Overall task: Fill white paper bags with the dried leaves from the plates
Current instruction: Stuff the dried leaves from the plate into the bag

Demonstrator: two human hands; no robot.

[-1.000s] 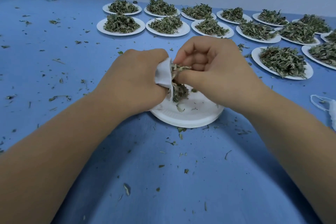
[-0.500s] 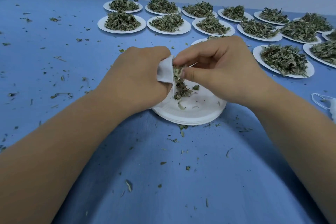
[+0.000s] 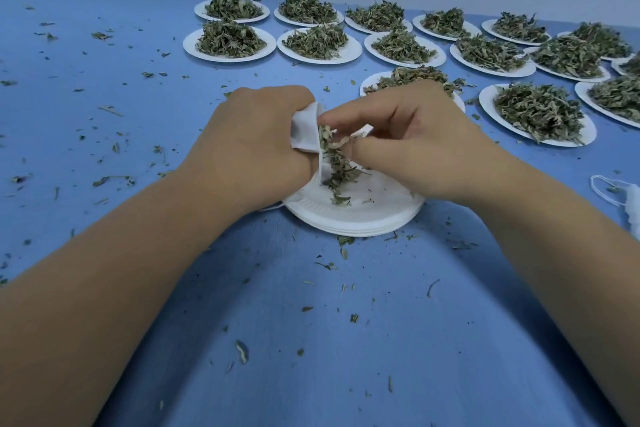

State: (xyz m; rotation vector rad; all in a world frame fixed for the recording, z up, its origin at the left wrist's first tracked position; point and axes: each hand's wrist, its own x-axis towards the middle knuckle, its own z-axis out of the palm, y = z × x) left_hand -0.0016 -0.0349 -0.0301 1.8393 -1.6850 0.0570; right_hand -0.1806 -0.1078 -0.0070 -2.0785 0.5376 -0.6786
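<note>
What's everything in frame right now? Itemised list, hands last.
paper bag: one, white, gripped by the left hand
dried leaves: one clump, green, between the bag mouth and the plate stack
plate stack: one, white, under the hands
heaped plates: about fifteen, white with green leaves, far side, some cut off at the right
table cover: one, blue
leaf crumbs: many, green, scattered on the cover
looped item: one, white, right edge
left hand: grips the bag
right hand: pinches leaves at the bag mouth
</note>
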